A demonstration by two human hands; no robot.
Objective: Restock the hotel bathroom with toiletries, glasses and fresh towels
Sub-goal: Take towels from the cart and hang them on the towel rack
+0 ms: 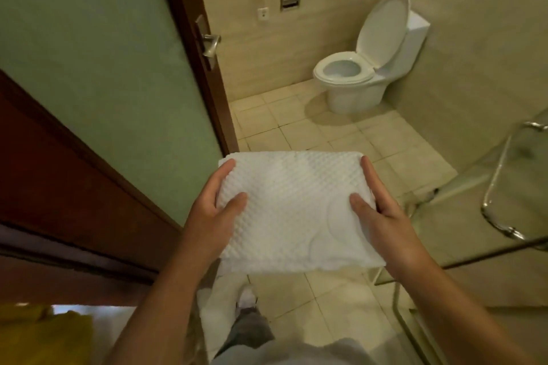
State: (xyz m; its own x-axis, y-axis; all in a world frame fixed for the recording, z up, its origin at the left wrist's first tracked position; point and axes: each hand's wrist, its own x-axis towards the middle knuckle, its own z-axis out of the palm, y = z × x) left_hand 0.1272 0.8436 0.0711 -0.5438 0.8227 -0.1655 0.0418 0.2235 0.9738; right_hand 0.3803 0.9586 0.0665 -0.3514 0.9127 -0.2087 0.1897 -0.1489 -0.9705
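Tiled floor (323, 133), toilet (353, 80), folded towel (293, 210) held above

Pale tiled floor (311, 133) through centre frame; white toilet (353, 80) standing on it, upper right.

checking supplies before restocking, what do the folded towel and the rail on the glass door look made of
The towel looks like white cotton, matte, with a raised bumpy weave. The rail looks like polished metal, maybe chrome or steel, given its bright glints.
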